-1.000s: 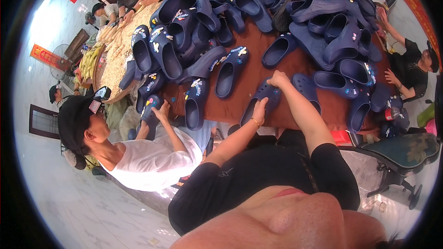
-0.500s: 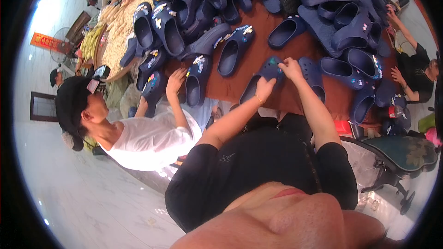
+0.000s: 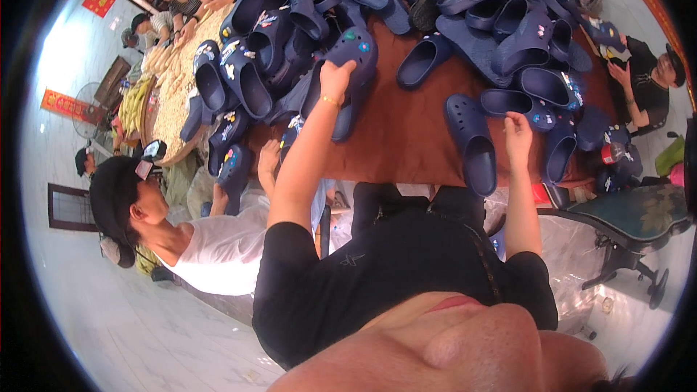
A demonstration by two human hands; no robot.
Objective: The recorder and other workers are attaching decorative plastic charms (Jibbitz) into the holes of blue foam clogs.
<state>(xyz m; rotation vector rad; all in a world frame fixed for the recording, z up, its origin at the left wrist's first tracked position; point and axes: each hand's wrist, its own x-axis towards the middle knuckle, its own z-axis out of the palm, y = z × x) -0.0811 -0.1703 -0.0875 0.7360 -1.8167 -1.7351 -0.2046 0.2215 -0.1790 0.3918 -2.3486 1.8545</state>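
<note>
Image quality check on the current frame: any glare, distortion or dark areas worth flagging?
Head view: glare washes out the pale wall at upper left; head view: the fisheye bows the red banner at upper right, corners black; head view: the left hand and its navy clog remain legible.

A charm-studded navy clog (image 3: 357, 51) is held in the left hand (image 3: 335, 81), while the right hand (image 3: 517, 133) is seen near an undecorated navy clog (image 3: 469, 134) laid on the brown tablecloth (image 3: 406, 141).
</note>
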